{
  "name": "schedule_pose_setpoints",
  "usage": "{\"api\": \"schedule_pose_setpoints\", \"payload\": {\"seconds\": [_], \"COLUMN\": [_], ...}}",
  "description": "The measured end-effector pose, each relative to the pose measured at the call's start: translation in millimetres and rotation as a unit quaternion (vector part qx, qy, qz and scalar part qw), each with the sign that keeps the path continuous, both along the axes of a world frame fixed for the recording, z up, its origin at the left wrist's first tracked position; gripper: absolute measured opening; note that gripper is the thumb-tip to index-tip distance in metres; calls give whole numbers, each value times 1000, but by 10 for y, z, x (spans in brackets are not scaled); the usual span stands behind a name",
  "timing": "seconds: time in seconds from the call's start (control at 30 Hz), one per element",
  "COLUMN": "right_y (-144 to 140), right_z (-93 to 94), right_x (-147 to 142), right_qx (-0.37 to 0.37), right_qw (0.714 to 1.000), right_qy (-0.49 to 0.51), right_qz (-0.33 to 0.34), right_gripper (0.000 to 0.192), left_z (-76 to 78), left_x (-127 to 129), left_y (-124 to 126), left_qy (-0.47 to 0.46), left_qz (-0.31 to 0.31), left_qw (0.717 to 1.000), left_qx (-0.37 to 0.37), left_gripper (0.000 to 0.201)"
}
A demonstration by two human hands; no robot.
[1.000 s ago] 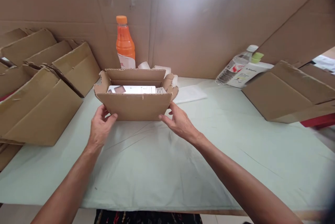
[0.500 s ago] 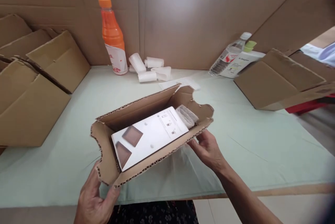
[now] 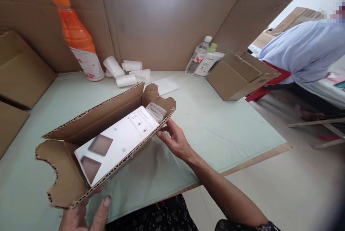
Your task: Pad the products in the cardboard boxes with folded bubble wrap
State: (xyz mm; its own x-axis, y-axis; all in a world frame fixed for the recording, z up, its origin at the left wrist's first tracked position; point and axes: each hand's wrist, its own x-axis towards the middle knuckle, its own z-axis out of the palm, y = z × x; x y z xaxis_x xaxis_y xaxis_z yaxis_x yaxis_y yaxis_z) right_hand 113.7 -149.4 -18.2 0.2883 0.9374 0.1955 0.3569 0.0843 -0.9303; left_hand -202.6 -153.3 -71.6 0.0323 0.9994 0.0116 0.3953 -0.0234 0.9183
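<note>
A pale green tabletop (image 3: 215, 116) carries an orange bottle (image 3: 78, 40), white rolls (image 3: 125, 71), a clear bottle (image 3: 198, 56) and folded cardboard boxes (image 3: 237, 76).

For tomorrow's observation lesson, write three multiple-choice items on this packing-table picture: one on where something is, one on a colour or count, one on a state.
1. Where does the orange bottle stand?
A. far left of the table, by the cardboard wall
B. inside the open box
C. on the floor

2. What colour is the flat carton in the open box?
A. red
B. white with brown squares
C. black

3. How is the open box carried?
A. lying shut on the table
B. by one hand only
C. by both hands, lifted and tilted

Answers: 1 A, it stands at the back left against the wall. 2 B, its white face shows brown squares. 3 C, the left hand and right hand grip its ends.
</note>
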Motion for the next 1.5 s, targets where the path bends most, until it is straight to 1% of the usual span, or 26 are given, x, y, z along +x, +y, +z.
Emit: {"api": "schedule_pose_setpoints", "payload": {"seconds": [0.1, 0.2, 0.27, 0.3, 0.33, 0.37, 0.43, 0.47, 0.5, 0.57, 0.67, 0.73, 0.83, 0.93, 1.03, 1.1, 1.17, 1.23, 1.27, 1.33, 1.37, 1.43, 1.47, 1.5], "right_y": [-121, -401, -616, -705, -772, -809, -790, -739, -670, -512, -339, -310, -359, -428, -478, -518, -589, -709, -791, -986, -1091, -1285, -1361, -1417], "right_z": [-27, -98, -146, -164, -177, -186, -197, -202, -207, -219, -231, -235, -235, -217, -166, -122, -96, -112, -139, -217, -259, -327, -344, -349], "right_x": [-62, -97, -62, -23, 29, 90, 231, 304, 373, 488, 567, 564, 530, 528, 600, 690, 797, 899, 941, 1004, 1026, 1070, 1099, 1139], "right_qx": [7, 40, 68, 77, 80, 76, 52, 36, 21, -5, -24, -21, -15, -16, -20, -28, -37, -41, -41, -43, -41, -34, -31, -26], "right_qw": [999, 991, 984, 982, 982, 983, 988, 990, 991, 992, 991, 992, 993, 994, 994, 993, 988, 986, 988, 994, 997, 996, 991, 983], "right_qy": [-24, -88, -132, -147, -156, -158, -148, -136, -120, -87, -53, -39, -31, -29, -22, -15, -16, -25, -28, -32, -36, -52, -61, -68], "right_qz": [-36, -88, -100, -92, -77, -56, -5, 23, 50, 94, 119, 118, 111, 107, 104, 117, 146, 158, 147, 93, 50, -57, -113, -168], "right_gripper": [36, 29, 26, 32, 44, 61, 95, 106, 112, 116, 118, 119, 120, 119, 115, 105, 83, 63, 58, 59, 63, 68, 68, 69], "left_z": [28, 76, 110, 128, 148, 170, 221, 248, 276, 323, 360, 363, 350, 313, 249, 215, 220, 273, 313, 396, 427, 453, 443, 420], "left_x": [24, 17, 4, 4, 12, 32, 108, 159, 213, 308, 378, 386, 397, 436, 487, 531, 600, 716, 797, 1013, 1148, 1463, 1632, 1800], "left_y": [35, 120, 233, 304, 379, 455, 585, 631, 661, 677, 633, 605, 602, 612, 546, 435, 300, 202, 187, 244, 310, 471, 542, 593], "left_qy": [5, 25, 40, 46, 48, 43, 19, 6, -4, -15, -25, -5, 36, 17, -4, -12, -31, -51, -61, -84, -98, -129, -141, -143], "left_qz": [-2, -4, 10, 17, 18, 15, -2, -8, -11, -8, -4, 12, 37, 24, 8, 2, -20, -61, -87, -153, -193, -276, -305, -320], "left_qw": [1000, 999, 998, 997, 996, 996, 997, 997, 996, 996, 996, 996, 995, 996, 997, 997, 996, 993, 990, 981, 973, 951, 941, 936], "left_qx": [-17, -43, -57, -63, -68, -71, -80, -82, -84, -86, -87, -86, -87, -84, -81, -80, -81, -87, -88, -87, -82, -60, -43, -22], "left_gripper": [43, 45, 48, 49, 49, 49, 53, 56, 59, 62, 60, 59, 63, 66, 62, 59, 56, 56, 56, 57, 59, 66, 72, 76]}}
